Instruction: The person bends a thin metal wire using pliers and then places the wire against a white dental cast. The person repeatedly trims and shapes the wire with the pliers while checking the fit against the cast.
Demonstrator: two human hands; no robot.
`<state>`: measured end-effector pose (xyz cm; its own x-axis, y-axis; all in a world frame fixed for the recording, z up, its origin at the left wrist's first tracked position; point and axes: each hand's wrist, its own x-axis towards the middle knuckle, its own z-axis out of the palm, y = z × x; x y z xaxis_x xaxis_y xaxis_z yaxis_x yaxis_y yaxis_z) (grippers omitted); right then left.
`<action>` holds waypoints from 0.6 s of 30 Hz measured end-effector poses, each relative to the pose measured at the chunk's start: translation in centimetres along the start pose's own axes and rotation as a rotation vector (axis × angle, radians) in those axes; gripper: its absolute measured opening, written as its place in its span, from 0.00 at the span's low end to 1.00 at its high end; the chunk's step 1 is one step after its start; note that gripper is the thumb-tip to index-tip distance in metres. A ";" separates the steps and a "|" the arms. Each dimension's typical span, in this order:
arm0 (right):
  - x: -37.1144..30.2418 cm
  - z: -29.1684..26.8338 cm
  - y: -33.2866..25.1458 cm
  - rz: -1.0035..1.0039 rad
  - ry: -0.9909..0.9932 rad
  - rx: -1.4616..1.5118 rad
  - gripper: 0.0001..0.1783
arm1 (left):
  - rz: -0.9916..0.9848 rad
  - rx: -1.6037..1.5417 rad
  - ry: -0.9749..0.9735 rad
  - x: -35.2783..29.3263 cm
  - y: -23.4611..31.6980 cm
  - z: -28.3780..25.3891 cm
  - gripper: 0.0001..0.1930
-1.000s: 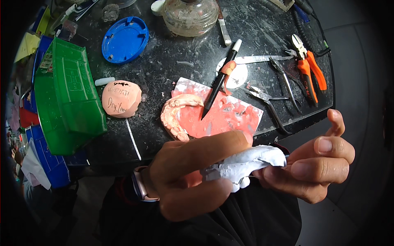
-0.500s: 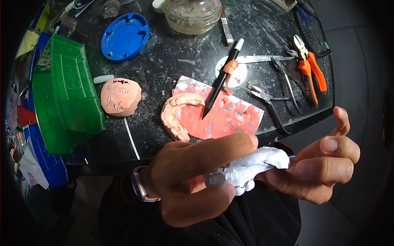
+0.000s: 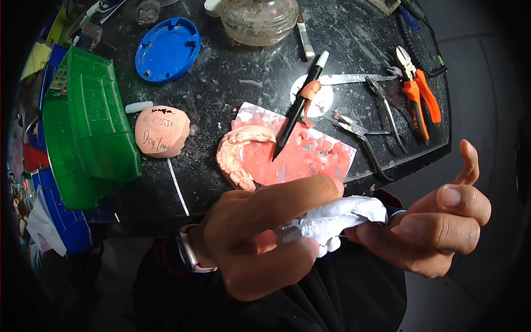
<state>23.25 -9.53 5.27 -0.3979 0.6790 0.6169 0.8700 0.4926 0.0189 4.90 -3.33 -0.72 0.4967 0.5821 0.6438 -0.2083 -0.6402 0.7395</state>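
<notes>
My left hand (image 3: 265,227) grips a white plaster dental cast (image 3: 337,216) between its thumb and fingers, just off the bench's near edge. A few white teeth show along the cast's lower side. My right hand (image 3: 431,235) is at the cast's right end, its thumb and a finger pinched together and its other fingers raised. A thin light line shows by that pinch, but what is held there is too small to make out. Beyond my left hand, a pinkish horseshoe-shaped dental cast (image 3: 235,160) lies partly on a pink wax sheet (image 3: 304,157).
A black pen (image 3: 296,116) crosses the wax sheet. Pliers (image 3: 359,135) and orange-handled cutters (image 3: 415,94) lie to the right. At left are a green bin (image 3: 91,127), a pink plaster block (image 3: 162,131) and a blue lid (image 3: 168,48). A glass jar (image 3: 259,22) stands at the back.
The white cast has tilted slightly and shifted a little left and upward in my left hand. My right hand has moved slightly right. Things on the bench stay put.
</notes>
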 end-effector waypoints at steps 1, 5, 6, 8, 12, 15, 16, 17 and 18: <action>0.0 0.0 0.0 -0.003 0.008 -0.002 0.11 | 0.018 0.014 -0.037 0.0 0.0 -0.1 0.24; -0.1 -0.2 0.2 -0.016 -0.007 0.018 0.12 | -0.033 -0.127 -0.008 -0.3 0.1 0.3 0.28; -0.1 -0.3 0.2 -0.016 -0.016 0.020 0.12 | -0.033 -0.118 0.001 -0.3 0.1 0.4 0.28; -0.2 -0.4 -0.1 -0.003 0.017 -0.006 0.13 | -0.032 -0.091 0.021 -0.2 0.3 0.4 0.28; -0.2 -0.5 0.3 -0.033 -0.017 0.018 0.14 | -0.048 -0.027 0.045 0.0 0.2 0.6 0.28; 0.0 -0.9 0.0 -0.015 -0.018 -0.016 0.15 | -0.054 -0.008 0.056 0.0 0.3 0.5 0.27; 0.0 -0.9 -0.1 -0.020 -0.026 -0.016 0.15 | -0.056 -0.003 0.056 0.0 0.4 0.5 0.27; 0.0 -0.9 -0.1 -0.022 -0.029 -0.016 0.15 | -0.072 0.010 0.056 -0.2 0.4 0.5 0.27; -0.1 -0.8 0.0 -0.027 -0.032 -0.014 0.14 | -0.057 0.015 0.048 -0.1 0.2 0.5 0.28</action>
<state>23.52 -10.03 5.89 -0.4298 0.6828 0.5908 0.8629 0.5033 0.0461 5.17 -3.80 -0.72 0.4659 0.6409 0.6100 -0.1683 -0.6126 0.7722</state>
